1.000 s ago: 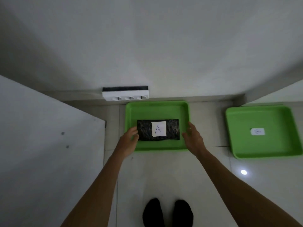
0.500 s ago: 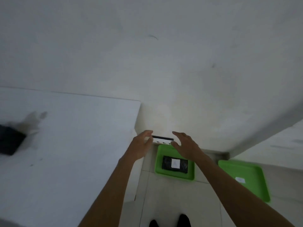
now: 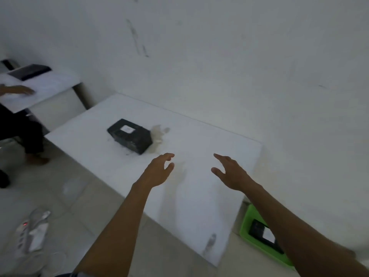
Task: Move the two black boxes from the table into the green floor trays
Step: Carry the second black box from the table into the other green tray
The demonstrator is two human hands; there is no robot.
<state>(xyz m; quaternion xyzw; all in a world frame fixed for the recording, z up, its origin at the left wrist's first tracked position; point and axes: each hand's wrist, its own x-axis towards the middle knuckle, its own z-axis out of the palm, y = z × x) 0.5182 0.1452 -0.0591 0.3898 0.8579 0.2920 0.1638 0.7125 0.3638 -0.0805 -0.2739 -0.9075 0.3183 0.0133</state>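
Both hands, left (image 3: 157, 172) and right (image 3: 232, 172), hung open and empty over the bench (image 3: 199, 206), near the black box (image 3: 129, 135).

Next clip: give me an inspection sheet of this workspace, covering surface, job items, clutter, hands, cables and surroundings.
Surface: white table, smudges near its middle and front edge.
Job's things: one black box with a white label on the table; a second box lies in a green tray on the floor, partly hidden by the right arm.
Clutter: nothing else seen on the table.
Hands: left hand and right hand both open and empty above the table, short of the box.
Cables: power strip with a red light and loose leads on the floor.
Surroundings: white wall; another person sits at a second desk.
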